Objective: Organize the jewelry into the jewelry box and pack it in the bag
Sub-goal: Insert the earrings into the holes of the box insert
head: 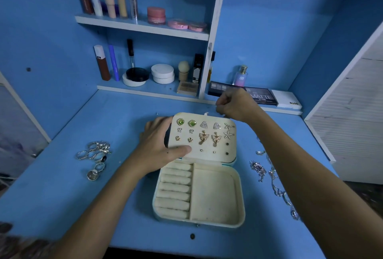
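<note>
Head view. Blue bench fills the lower frame, with blue shelving behind it.

Jewelry box, cream inside, lies open at centre frame. Its base sits nearest the viewer, with ring rolls down the left half and an open compartment on the right.

The lid panel stands up behind the base, tilted back. Earrings are pinned on it in rows: green square studs, triangle studs, starfish studs, gold butterfly drops, and small hearts lower left.

Left hand grips the lid panel's left edge, fingers curled behind it and thumb pressed flat on the front near the lower left corner.

Right hand is at the lid's upper right corner. Its grip is closed, fingers curled tight. It may pinch something small there, but I cannot tell what.

Rings, silver, lie in a loose cluster on the bench at left of frame, well apart from the box.

Chains, silver and tangled, lie on the bench at right of frame, partly behind the right forearm.

Upper shelf, upper centre, holds tubes and pink jars. The lower shelf holds bottles, white compacts and a sponge. An eyeshadow palette marked MATTE and a perfume bottle sit right of the divider, behind the right hand.
</note>
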The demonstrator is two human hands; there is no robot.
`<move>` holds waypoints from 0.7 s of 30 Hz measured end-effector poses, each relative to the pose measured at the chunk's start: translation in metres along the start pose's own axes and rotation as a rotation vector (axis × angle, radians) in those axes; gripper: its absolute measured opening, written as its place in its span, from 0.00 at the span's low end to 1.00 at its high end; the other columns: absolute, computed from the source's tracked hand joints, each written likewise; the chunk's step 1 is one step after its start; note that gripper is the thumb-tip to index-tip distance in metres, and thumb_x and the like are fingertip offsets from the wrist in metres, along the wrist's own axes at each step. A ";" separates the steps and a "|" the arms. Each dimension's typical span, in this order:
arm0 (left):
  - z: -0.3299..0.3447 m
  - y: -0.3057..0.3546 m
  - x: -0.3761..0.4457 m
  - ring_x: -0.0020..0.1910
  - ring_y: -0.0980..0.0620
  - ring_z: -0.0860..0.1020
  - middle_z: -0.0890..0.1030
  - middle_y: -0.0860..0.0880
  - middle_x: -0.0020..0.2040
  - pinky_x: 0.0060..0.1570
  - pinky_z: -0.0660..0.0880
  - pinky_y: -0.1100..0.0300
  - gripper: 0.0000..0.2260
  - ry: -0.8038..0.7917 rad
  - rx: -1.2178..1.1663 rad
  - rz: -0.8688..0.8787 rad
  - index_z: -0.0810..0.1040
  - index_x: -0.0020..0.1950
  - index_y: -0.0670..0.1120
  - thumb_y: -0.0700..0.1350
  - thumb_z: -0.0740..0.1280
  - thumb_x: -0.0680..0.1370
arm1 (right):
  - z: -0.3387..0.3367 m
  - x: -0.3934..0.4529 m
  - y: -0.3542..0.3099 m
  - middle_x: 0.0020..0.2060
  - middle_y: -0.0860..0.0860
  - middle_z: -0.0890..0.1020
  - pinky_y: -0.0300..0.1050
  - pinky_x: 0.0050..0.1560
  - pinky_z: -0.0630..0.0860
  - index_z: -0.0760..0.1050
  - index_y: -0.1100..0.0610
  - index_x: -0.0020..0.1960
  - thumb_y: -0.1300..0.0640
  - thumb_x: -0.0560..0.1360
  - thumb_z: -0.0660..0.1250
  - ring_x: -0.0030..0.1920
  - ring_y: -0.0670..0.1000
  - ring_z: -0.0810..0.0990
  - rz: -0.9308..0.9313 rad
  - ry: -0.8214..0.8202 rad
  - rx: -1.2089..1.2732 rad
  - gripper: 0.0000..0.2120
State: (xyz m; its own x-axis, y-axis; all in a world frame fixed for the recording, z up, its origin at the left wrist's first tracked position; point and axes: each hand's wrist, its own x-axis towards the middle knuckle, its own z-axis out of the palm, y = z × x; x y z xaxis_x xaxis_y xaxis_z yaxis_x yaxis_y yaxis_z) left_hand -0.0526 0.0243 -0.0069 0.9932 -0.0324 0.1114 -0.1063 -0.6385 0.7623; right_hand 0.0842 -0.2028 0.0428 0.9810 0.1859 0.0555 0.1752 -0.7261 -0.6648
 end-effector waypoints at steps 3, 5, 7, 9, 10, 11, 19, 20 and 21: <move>0.000 0.003 -0.002 0.61 0.59 0.61 0.68 0.65 0.59 0.61 0.59 0.55 0.37 0.051 0.078 0.038 0.65 0.68 0.63 0.69 0.64 0.60 | -0.010 -0.010 0.008 0.39 0.52 0.84 0.32 0.30 0.75 0.83 0.56 0.49 0.63 0.76 0.68 0.34 0.47 0.81 -0.006 -0.019 0.059 0.07; -0.001 0.005 -0.005 0.60 0.58 0.63 0.69 0.67 0.57 0.60 0.58 0.55 0.37 0.070 0.120 0.072 0.64 0.69 0.62 0.70 0.64 0.61 | -0.015 -0.018 0.012 0.40 0.53 0.85 0.29 0.30 0.74 0.83 0.56 0.51 0.64 0.78 0.66 0.37 0.50 0.82 -0.010 -0.015 0.082 0.08; -0.002 0.009 -0.008 0.57 0.59 0.65 0.70 0.68 0.55 0.62 0.60 0.52 0.36 0.079 0.122 0.080 0.65 0.69 0.60 0.68 0.67 0.62 | -0.018 -0.027 0.014 0.41 0.54 0.84 0.27 0.30 0.72 0.82 0.58 0.52 0.65 0.78 0.66 0.39 0.49 0.82 0.004 0.002 0.139 0.07; -0.003 0.011 -0.009 0.56 0.58 0.69 0.73 0.65 0.55 0.65 0.65 0.48 0.35 0.100 0.103 0.088 0.66 0.68 0.59 0.67 0.69 0.63 | -0.020 -0.034 0.013 0.42 0.55 0.84 0.27 0.31 0.72 0.82 0.60 0.52 0.65 0.78 0.67 0.39 0.45 0.81 0.014 0.021 0.192 0.06; -0.002 0.011 -0.010 0.56 0.57 0.72 0.75 0.63 0.56 0.65 0.67 0.46 0.34 0.111 0.089 0.097 0.66 0.67 0.59 0.66 0.69 0.63 | -0.021 -0.037 0.013 0.41 0.55 0.84 0.28 0.31 0.73 0.82 0.61 0.51 0.65 0.78 0.67 0.38 0.44 0.81 0.023 0.032 0.222 0.06; -0.002 0.011 -0.011 0.55 0.56 0.74 0.76 0.62 0.56 0.64 0.68 0.45 0.33 0.118 0.075 0.101 0.66 0.65 0.59 0.66 0.70 0.63 | -0.022 -0.040 0.013 0.41 0.54 0.84 0.29 0.31 0.74 0.82 0.61 0.51 0.66 0.78 0.67 0.36 0.43 0.82 0.035 0.045 0.252 0.05; 0.002 0.011 -0.024 0.51 0.62 0.77 0.80 0.58 0.52 0.47 0.73 0.70 0.24 0.234 -0.006 0.174 0.72 0.56 0.54 0.52 0.80 0.66 | -0.026 -0.063 0.001 0.39 0.54 0.84 0.29 0.31 0.73 0.83 0.59 0.49 0.66 0.77 0.69 0.39 0.46 0.81 0.023 0.046 0.332 0.06; 0.002 0.012 -0.026 0.51 0.62 0.77 0.80 0.58 0.51 0.45 0.72 0.72 0.24 0.250 0.005 0.182 0.72 0.56 0.54 0.51 0.80 0.66 | -0.026 -0.065 -0.001 0.39 0.54 0.85 0.29 0.32 0.74 0.83 0.58 0.49 0.66 0.77 0.69 0.39 0.46 0.82 0.026 0.032 0.339 0.06; 0.002 0.013 -0.027 0.51 0.63 0.76 0.79 0.59 0.51 0.45 0.70 0.73 0.24 0.263 0.014 0.189 0.71 0.55 0.55 0.51 0.80 0.66 | -0.026 -0.067 -0.002 0.40 0.54 0.85 0.29 0.33 0.75 0.83 0.58 0.49 0.66 0.76 0.69 0.39 0.46 0.82 0.027 0.017 0.342 0.06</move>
State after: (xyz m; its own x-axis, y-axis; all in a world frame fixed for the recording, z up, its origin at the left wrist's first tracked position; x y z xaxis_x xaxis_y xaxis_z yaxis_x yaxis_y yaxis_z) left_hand -0.0807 0.0156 -0.0016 0.9098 0.0475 0.4124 -0.2851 -0.6505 0.7040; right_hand 0.0206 -0.2306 0.0596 0.9867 0.1563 0.0449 0.1138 -0.4665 -0.8772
